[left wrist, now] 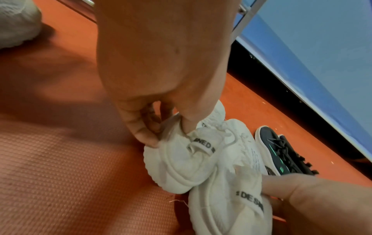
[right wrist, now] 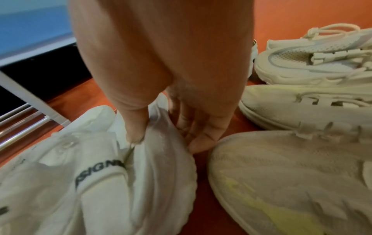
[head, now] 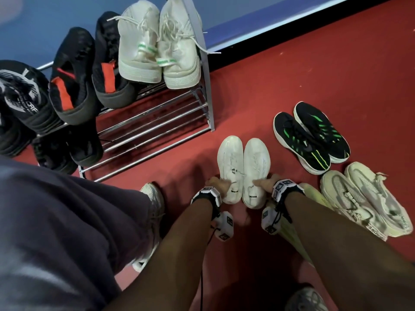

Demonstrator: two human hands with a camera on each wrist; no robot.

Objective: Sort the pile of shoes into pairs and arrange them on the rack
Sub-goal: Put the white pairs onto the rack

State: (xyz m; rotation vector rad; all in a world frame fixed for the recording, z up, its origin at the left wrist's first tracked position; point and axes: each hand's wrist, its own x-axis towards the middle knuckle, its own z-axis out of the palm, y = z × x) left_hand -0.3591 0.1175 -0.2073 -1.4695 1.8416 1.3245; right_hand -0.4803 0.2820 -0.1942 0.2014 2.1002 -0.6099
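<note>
Two white knit sneakers stand side by side on the red floor, toes toward the rack. My left hand point(head: 221, 182) pinches the heel collar of the left sneaker point(head: 230, 162), thumb inside and fingers outside. In the left wrist view, the left hand point(left wrist: 169, 136) shows the same pinch on this sneaker point(left wrist: 181, 163). My right hand point(head: 265, 184) pinches the collar of the right sneaker point(head: 257, 167). From the right wrist, the right hand point(right wrist: 167, 143) grips that sneaker's point(right wrist: 100, 182) side. The chrome rack point(head: 157, 126) stands just beyond them.
The rack's top tier holds a white pair with green tabs point(head: 157, 41), a black pair with red tabs point(head: 89, 70) and a black-and-white shoe point(head: 22, 95). On the floor to the right lie a black-green pair point(head: 312, 138), a cream pair point(head: 366, 203) and a yellowish shoe point(right wrist: 292, 174).
</note>
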